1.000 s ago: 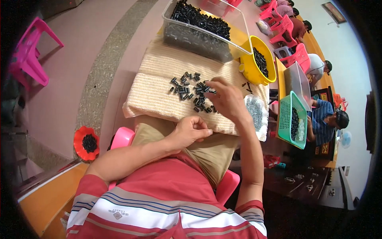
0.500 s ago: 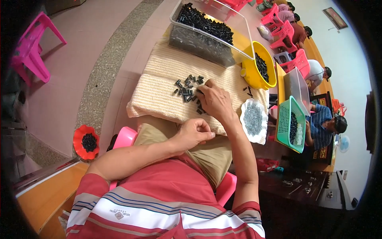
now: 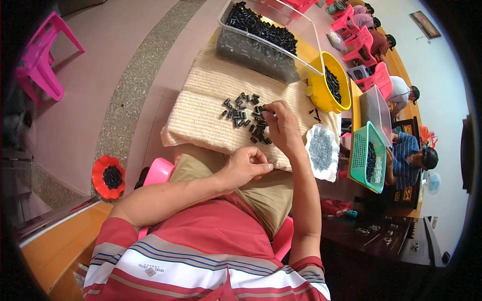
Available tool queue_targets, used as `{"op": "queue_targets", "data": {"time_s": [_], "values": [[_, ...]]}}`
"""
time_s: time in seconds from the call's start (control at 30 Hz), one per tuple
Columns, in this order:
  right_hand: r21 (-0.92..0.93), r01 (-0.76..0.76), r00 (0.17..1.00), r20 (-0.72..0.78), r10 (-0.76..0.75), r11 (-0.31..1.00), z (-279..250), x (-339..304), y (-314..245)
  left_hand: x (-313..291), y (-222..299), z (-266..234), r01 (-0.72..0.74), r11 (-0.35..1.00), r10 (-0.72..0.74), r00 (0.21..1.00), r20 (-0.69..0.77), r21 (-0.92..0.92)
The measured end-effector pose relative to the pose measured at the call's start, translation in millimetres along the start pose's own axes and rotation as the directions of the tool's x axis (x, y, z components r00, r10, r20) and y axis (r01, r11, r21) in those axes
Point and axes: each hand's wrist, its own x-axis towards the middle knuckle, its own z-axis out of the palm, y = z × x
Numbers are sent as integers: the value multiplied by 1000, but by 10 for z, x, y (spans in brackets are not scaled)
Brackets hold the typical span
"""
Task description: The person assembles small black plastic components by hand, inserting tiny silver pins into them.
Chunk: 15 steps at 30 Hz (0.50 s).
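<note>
A loose pile of small black tube-like pieces [image 3: 238, 114] lies on a cream striped cloth [image 3: 201, 95] on the table ahead of me. My right hand [image 3: 284, 128] is at the pile's right side, thumb and forefinger pinched together on what looks like a small black piece. Nearer my body, above my lap by the cloth's front edge, my left hand [image 3: 245, 166] has its thumb and fingertips closed together; whatever lies between them is too small or hidden. Beside my right wrist sits a white wavy-rimmed dish [image 3: 329, 172] of tiny clear or silvery parts.
Behind the pile stands a clear bin [image 3: 251, 52] of black pieces, with a yellow bucket [image 3: 315, 95] to its right. A green basket [image 3: 359, 153] is farther right, near a seated person [image 3: 405, 155]. A red dish [image 3: 98, 176] is at lower left, a pink stool [image 3: 42, 65] beyond.
My right hand has lifted and drawn back to the right, uncovering more black pieces. My left hand has hardly moved, its fingertips now closer together.
</note>
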Motion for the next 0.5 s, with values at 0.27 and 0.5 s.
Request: {"op": "queue_targets", "data": {"time_s": [0.27, 0.5], "values": [[31, -382, 924, 3, 382, 924, -338, -144, 197, 46, -121, -32, -33, 998, 33, 999, 3, -46], [-353, -136, 987, 29, 156, 926, -495, -219, 590, 53, -117, -15, -19, 1000, 19, 1000, 3, 10]]}}
